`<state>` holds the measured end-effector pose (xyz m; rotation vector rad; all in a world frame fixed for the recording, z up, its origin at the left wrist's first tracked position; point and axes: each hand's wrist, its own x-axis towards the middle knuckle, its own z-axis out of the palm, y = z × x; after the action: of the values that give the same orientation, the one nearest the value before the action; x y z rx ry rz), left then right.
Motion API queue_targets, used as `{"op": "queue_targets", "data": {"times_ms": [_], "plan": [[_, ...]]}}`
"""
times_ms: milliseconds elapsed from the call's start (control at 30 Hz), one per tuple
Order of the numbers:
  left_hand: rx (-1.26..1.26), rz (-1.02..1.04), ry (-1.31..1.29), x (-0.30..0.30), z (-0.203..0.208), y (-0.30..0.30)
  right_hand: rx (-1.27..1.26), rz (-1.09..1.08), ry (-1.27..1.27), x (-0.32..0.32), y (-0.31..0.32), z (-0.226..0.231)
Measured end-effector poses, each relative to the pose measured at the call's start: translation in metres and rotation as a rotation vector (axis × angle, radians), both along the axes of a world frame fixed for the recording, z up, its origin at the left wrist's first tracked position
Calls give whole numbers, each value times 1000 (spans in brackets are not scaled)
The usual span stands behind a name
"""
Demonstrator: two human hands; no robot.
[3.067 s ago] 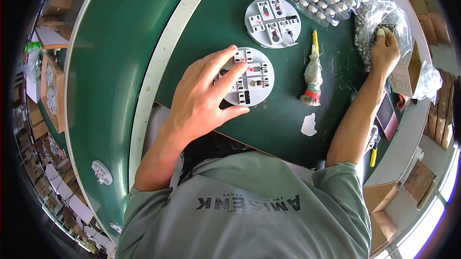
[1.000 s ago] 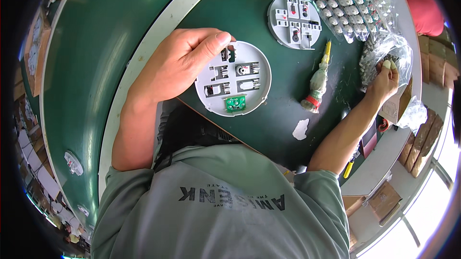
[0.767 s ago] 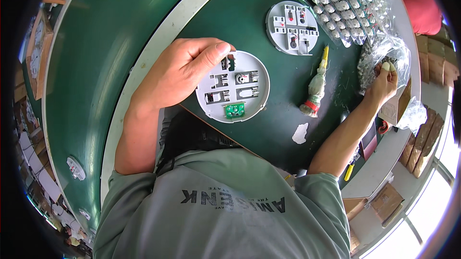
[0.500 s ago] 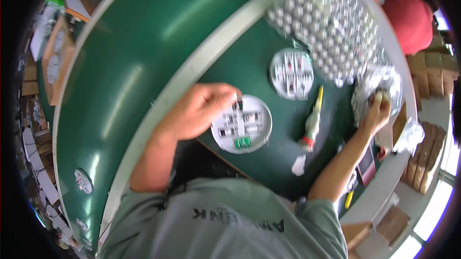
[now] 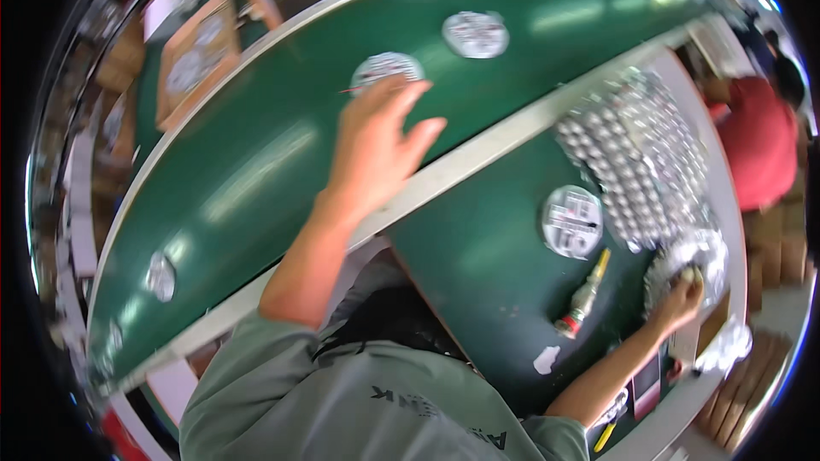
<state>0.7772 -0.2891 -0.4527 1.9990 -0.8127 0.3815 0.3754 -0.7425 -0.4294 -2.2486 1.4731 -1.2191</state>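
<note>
Over the green belt, my left hand reaches out with its thumb spread from the fingers. Its fingertips overlap the near edge of a round white disc that carries dark parts; whether they touch it I cannot tell. My right hand is closed at the crumpled clear plastic bag, and what its fingers hold is hidden. Between my hands, on the green tabletop, a second white disc with dark parts lies near a pale bottle-like tool with a yellow tip and a red end.
Another disc lies farther along the belt, and one more at its left. A pale rail divides belt from tabletop. Clear bubble-like packaging covers the far right. A person in red is beyond the table's right edge.
My left hand has left the disc it held over the tabletop and moved across the rail to the belt. That disc is gone from the tabletop. My right hand stays at the bag; the view has turned.
</note>
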Motion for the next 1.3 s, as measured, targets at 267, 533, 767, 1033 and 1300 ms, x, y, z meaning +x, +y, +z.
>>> {"op": "queue_targets", "data": {"times_ms": [267,533,767,1033,1300], "plan": [[136,-86,65,158,-59,-206,-11,283,-182,-17,-36,2],[540,-135,216,204,-46,-212,57,133,43,-2,-96,-61],[388,-316,119,191,-35,-116,-48,-251,283,-29,-4,-23],[178,-236,-56,-42,6,-14,-23,-29,-462,4,14,-45],[89,-205,-47,-111,-43,-21,81,303,-332,68,164,31]]}}
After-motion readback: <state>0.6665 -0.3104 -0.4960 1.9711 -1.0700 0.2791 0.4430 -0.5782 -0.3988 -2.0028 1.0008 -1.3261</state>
